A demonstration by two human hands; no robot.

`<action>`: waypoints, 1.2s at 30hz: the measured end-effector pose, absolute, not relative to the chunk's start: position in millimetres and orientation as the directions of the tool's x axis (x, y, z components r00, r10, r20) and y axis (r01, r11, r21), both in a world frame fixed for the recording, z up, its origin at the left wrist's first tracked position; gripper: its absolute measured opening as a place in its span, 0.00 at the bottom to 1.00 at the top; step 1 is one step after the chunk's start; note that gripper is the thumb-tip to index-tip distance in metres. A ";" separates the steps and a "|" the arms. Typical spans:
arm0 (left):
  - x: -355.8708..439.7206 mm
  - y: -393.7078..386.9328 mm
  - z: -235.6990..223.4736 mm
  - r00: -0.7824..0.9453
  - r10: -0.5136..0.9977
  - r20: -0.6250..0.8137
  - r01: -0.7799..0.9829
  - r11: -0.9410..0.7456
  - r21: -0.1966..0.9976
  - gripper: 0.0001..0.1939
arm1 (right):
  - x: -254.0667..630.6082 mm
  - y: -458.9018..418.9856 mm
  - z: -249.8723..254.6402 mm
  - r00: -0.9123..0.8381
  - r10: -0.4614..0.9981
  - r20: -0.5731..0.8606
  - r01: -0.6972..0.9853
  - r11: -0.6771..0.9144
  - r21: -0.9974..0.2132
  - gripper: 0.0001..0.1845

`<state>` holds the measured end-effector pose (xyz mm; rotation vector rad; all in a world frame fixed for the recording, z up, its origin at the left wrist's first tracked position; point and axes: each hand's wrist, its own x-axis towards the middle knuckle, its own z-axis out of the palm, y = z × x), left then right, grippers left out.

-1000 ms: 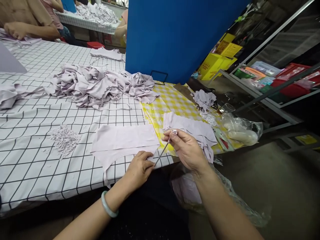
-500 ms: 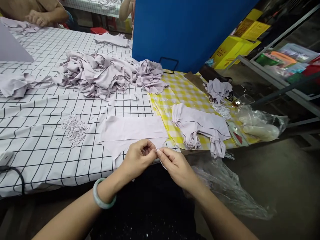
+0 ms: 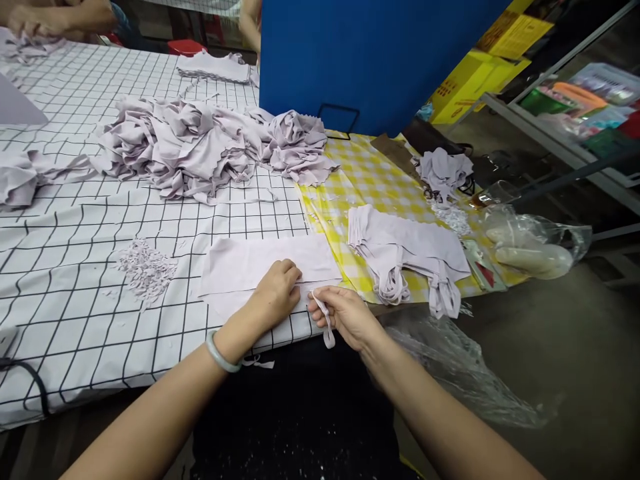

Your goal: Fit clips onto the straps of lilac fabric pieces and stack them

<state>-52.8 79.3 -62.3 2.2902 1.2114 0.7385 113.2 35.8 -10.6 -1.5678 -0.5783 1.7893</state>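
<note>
The flat piece of cloth [image 3: 260, 263] lies on the checked tablecloth [image 3: 75, 300], close to the table's near edge, and everything else sits around it. The left hand [image 3: 274, 293] rests knuckles-up on the cloth's lower edge, fingers curled and pressing the fabric down — whether it pinches anything underneath cannot be told. Just right of the cloth, at its corner, the right hand [image 3: 345, 319] is closed on a thin strip [image 3: 327, 327] of the same pale lilac fabric, which loops over the fingers and hangs past the table edge. A green bangle [image 3: 220, 353] circles the left wrist. Left of the cloth lies a small heap of scraps [image 3: 145, 267]; behind it, a big crumpled pile [image 3: 200, 147]; to its right, a folded stack [image 3: 405, 250] on the yellow checked cover [image 3: 350, 183].
</note>
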 end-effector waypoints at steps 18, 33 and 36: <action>-51.7 95.1 -41.8 0.354 0.933 0.058 0.552 -0.258 0.793 0.08 | 91.2 65.6 -21.2 0.116 0.735 -0.668 -0.277 -0.622 -0.732 0.04; -61.5 99.2 -39.4 0.436 0.895 0.091 0.501 -0.325 0.802 0.08 | 91.4 69.3 -17.4 -0.003 0.716 -0.698 -0.154 -0.690 -0.708 0.06; -69.7 109.7 -37.8 0.533 0.824 0.191 0.469 -0.476 0.744 0.14 | 101.7 61.5 -11.3 -0.059 0.720 -0.692 -0.118 -0.693 -0.711 0.09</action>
